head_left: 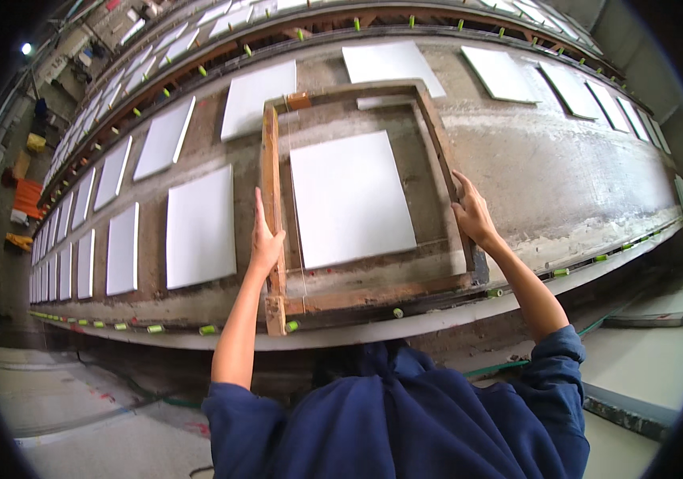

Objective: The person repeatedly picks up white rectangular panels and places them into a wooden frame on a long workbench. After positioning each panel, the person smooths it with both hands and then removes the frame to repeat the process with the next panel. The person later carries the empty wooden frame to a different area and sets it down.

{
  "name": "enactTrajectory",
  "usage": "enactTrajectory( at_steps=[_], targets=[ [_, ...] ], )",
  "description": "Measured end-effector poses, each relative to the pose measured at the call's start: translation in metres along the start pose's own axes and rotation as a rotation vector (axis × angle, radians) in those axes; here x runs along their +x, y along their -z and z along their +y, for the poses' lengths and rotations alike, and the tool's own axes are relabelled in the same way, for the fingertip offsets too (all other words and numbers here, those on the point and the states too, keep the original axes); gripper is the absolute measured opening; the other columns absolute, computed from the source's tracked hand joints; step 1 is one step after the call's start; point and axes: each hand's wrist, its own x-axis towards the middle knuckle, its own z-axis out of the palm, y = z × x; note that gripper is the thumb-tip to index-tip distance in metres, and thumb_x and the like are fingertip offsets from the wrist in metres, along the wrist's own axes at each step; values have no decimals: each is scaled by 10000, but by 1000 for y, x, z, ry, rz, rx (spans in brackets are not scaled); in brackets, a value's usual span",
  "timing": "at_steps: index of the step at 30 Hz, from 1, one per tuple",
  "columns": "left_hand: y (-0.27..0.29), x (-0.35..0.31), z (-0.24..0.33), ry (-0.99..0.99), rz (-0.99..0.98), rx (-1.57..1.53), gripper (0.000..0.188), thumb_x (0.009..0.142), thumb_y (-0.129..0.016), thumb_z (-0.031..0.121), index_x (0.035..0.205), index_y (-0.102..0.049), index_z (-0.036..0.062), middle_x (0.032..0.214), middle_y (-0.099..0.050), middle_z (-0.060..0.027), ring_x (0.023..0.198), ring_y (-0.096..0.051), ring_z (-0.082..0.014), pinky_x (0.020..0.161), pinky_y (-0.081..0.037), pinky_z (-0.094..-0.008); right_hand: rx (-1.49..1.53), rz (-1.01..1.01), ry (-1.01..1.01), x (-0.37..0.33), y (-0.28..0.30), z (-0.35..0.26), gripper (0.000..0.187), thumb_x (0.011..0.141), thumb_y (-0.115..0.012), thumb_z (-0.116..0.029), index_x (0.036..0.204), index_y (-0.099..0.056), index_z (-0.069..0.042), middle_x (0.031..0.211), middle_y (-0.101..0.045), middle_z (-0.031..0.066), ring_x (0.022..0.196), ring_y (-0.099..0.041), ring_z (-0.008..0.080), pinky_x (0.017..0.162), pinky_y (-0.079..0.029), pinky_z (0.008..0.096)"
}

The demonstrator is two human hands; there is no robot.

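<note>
Viewed remotely through my head camera, writing was checked first. Small dark marks on the grey area at upper left (59, 62) are too small for me to read. The green pieces (155, 328) along the near edge are likewise too small for me to tell whether they are marked.

The wooden frame (272, 172) is over the long table (565, 168), its outline surrounding one white panel (353, 199). I cannot tell whether it rests flat or is raised.

My left hand (263, 239) is spread: straight fingers lie along the outer side of the left rail, thumb apart from them and at the rail. How firmly it bears, I cannot tell. My right hand (473, 211) pinches the right rail, thumb inward, index finger extended.

Edges: the frame's lower left corner projects over the table's near edge. The far rail crosses in front of a second panel (393, 64). Another panel (202, 227) lies near the left rail, limiting room there. The widest room is to the right, where stained, pale-streaked tabletop extends beyond the right rail.
</note>
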Motion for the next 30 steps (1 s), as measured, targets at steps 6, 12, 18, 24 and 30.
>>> enactTrajectory(
  at_steps=[6, 12, 18, 24, 30],
  targets=[
    [21, 42, 51, -28, -34, -342, 918, 677, -461, -200, 1431, -105, 186, 1489, -106, -97, 1363, -119, -313, 1085, -272, -396, 28, 148, -17, -5, 37, -17, 594, 721, -568, 43, 1268, -431, -144, 766, -517, 86, 659, -545, 207, 640, -447, 316],
    [-33, 44, 105, -269, 77, -288, 819, 662, -484, -147, 1390, -222, 123, 1449, -220, -108, 1360, -157, -285, 1111, -154, -395, 8, 218, 18, 0, 120, -2, 578, 727, -559, 39, 1259, -457, -162, 774, -487, 21, 553, -425, 76, 503, -375, 221],
    [-100, 52, 175, -287, 43, -338, 788, 680, -477, -148, 1381, -246, 128, 1438, -261, -102, 1267, -285, -274, 980, -287, -348, 16, 274, 96, 4, 200, 81, 602, 721, -558, 45, 1273, -449, -169, 774, -452, -9, 582, -370, 68, 527, -339, 213],
    [-202, 54, 210, -290, 30, -394, 734, 685, -475, -145, 1355, -274, 77, 1427, -261, -105, 1370, -131, -292, 1118, -129, -391, 19, 298, 25, 0, 254, 157, 606, 732, -580, 12, 1285, -430, -185, 787, -484, 14, 587, -409, 96, 541, -374, 239],
    [-266, 49, 207, -282, 51, -291, 719, 673, -476, -125, 1333, -290, 93, 1387, -316, -109, 1340, -225, -271, 1109, -180, -383, -5, 243, -18, -3, 260, 214, 711, 710, -555, 35, 1339, -333, -211, 1013, -556, 164, 677, -492, 201, 635, -425, 305]
  ],
)
